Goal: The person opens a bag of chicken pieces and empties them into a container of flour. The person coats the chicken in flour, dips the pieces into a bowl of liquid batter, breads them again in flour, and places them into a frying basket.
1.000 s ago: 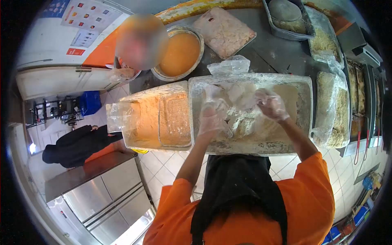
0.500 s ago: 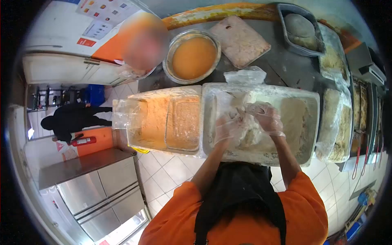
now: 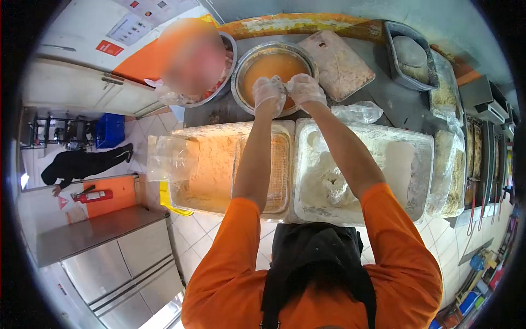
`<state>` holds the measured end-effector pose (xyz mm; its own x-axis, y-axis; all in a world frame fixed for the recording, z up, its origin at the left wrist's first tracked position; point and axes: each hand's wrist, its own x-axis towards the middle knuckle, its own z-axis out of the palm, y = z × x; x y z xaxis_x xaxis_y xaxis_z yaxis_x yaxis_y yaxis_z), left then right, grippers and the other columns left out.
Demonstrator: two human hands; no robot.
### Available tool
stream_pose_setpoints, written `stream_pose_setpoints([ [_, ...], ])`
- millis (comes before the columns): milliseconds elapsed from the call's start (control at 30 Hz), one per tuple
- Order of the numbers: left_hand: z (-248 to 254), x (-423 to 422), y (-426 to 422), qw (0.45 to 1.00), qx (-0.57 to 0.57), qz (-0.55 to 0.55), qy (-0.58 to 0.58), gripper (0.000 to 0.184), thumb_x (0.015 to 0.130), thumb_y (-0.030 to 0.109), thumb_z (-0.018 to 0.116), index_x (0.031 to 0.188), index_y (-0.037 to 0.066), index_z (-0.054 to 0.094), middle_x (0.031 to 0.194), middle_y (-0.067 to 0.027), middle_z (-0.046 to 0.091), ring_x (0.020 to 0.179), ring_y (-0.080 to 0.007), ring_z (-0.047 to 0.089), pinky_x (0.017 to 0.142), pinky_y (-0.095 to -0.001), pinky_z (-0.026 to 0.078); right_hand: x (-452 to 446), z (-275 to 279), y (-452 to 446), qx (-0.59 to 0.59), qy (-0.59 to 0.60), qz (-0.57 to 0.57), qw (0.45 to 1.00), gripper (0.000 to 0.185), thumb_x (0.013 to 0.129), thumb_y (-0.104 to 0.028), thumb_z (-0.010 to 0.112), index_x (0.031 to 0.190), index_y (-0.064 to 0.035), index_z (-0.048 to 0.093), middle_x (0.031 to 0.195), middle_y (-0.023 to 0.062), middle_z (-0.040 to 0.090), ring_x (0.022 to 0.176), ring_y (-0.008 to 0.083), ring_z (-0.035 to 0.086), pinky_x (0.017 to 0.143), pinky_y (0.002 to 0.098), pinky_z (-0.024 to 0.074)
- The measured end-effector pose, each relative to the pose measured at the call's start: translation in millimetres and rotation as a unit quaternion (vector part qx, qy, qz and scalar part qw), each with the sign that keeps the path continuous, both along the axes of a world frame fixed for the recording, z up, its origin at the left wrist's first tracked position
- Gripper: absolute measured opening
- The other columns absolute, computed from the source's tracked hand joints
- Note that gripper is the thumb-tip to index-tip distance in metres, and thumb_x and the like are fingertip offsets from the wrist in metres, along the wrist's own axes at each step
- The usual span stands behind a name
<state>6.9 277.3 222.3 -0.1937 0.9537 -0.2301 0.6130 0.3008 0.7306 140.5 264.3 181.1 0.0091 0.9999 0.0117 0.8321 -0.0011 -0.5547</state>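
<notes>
Both of my hands, in clear plastic gloves, are together over a metal bowl (image 3: 239,77) of orange liquid. My left hand (image 3: 269,95) is at the near side of the bowl, fingers curled closed. Beside it, almost touching, my right hand (image 3: 305,90) is closed too. What the fingers hold, if anything, is hidden. Under my right forearm stands a tub of white flour (image 3: 428,183), with a clumped mound (image 3: 335,185) in it. My left forearm crosses a tub of orange powder (image 3: 174,189), which has a mesh basket (image 3: 281,164) at its right end.
A floury cutting board (image 3: 341,64) lies right of the bowl, near a clear plastic bag (image 3: 359,112). A grey container (image 3: 393,49) stands at the back right. To the left is another bowl (image 3: 233,55), partly blurred. A person in black (image 3: 82,164) is far left.
Both hands have left the flour tub and moved up and forward to the metal bowl. The mound in the flour is now uncovered. The person in black has shifted posture.
</notes>
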Motion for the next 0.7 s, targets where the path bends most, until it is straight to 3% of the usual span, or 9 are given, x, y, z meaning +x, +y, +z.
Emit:
stream_pose_setpoints([
  [100,-36,-6,8,0.988,0.102,-0.070,0.088,0.031,0.084,0.027,0.064,0.081,-0.003,0.062,0.082,-0.0226,0.062,0.080,-0.0372,0.063,0.071,-0.0469,0.047,0,44,-13,0.034,0.018,-0.003,0.999,0.018,0.084,-0.018,0.051,0.094,-0.0095,0.064,0.105,0.0176,0.063,0.099,0.0367,0.060,0.084,0.0439,0.0498],
  [233,53,4,-74,0.894,0.306,-0.239,0.223,0.023,0.084,0.024,0.064,0.086,0.001,0.062,0.083,-0.0198,0.063,0.081,-0.0321,0.062,0.075,-0.0407,0.046,38,91,-69,0.029,0.095,0.071,0.992,0.017,0.083,-0.018,0.054,0.094,-0.0095,0.065,0.102,0.0168,0.064,0.096,0.0352,0.061,0.084,0.0417,0.0497],
  [300,63,19,-115,0.960,0.158,-0.217,0.086,0.019,0.084,0.020,0.063,0.088,0.001,0.062,0.086,-0.0179,0.064,0.082,-0.0308,0.062,0.077,-0.0385,0.047,72,96,-118,0.007,0.110,0.102,0.989,0.022,0.084,-0.020,0.058,0.100,-0.0070,0.066,0.099,0.0174,0.066,0.091,0.0321,0.063,0.081,0.0395,0.0498],
  [333,56,31,-131,0.985,-0.034,-0.145,-0.084,0.016,0.085,0.017,0.061,0.088,0.001,0.061,0.087,-0.0174,0.064,0.083,-0.0323,0.062,0.077,-0.0402,0.047,91,90,-140,-0.001,0.110,0.102,0.989,0.027,0.085,-0.021,0.061,0.104,-0.0043,0.067,0.097,0.0187,0.067,0.086,0.0304,0.065,0.077,0.0386,0.0502],
  [400,23,51,-162,0.972,-0.070,-0.175,-0.144,0.016,0.089,0.016,0.055,0.085,0.002,0.061,0.088,-0.0164,0.065,0.087,-0.0334,0.062,0.075,-0.0406,0.048,127,37,-178,-0.025,0.109,0.070,0.991,0.027,0.086,-0.024,0.062,0.104,-0.0052,0.067,0.096,0.0148,0.069,0.083,0.0271,0.065,0.077,0.0355,0.0511],
  [500,-84,79,-184,0.975,0.111,-0.194,-0.015,0.020,0.090,0.021,0.054,0.087,0.004,0.063,0.087,-0.0143,0.065,0.085,-0.0308,0.062,0.073,-0.0384,0.049,143,10,-202,-0.121,0.177,0.021,0.977,0.023,0.087,-0.022,0.061,0.102,-0.0065,0.068,0.095,0.0117,0.068,0.086,0.0258,0.064,0.084,0.0341,0.0495],
  [600,-127,95,-186,0.960,0.151,-0.235,0.026,0.020,0.089,0.024,0.053,0.090,0.007,0.064,0.087,-0.0139,0.065,0.085,-0.0304,0.062,0.073,-0.0399,0.049,149,-37,-210,-0.163,0.047,0.075,0.983,0.019,0.087,-0.020,0.060,0.101,-0.0101,0.067,0.092,0.0093,0.065,0.092,0.0245,0.060,0.094,0.0358,0.0432],
  [633,-133,99,-186,0.953,0.156,-0.252,0.057,0.020,0.088,0.024,0.053,0.091,0.008,0.065,0.087,-0.0138,0.065,0.085,-0.0305,0.062,0.073,-0.0407,0.050,149,-91,-222,0.013,-0.023,0.067,0.997,0.016,0.086,-0.020,0.059,0.098,-0.0135,0.067,0.095,0.0067,0.061,0.095,0.0263,0.055,0.097,0.0398,0.0372],
  [700,-136,97,-185,0.922,0.170,-0.284,0.198,0.018,0.086,0.022,0.053,0.092,0.009,0.064,0.087,-0.0139,0.065,0.085,-0.0312,0.062,0.074,-0.0424,0.050,160,-139,-230,0.060,0.213,-0.002,0.975,0.022,0.088,-0.024,0.056,0.105,-0.0141,0.064,0.099,0.0061,0.060,0.098,0.0273,0.053,0.100,0.0424,0.0347],
])
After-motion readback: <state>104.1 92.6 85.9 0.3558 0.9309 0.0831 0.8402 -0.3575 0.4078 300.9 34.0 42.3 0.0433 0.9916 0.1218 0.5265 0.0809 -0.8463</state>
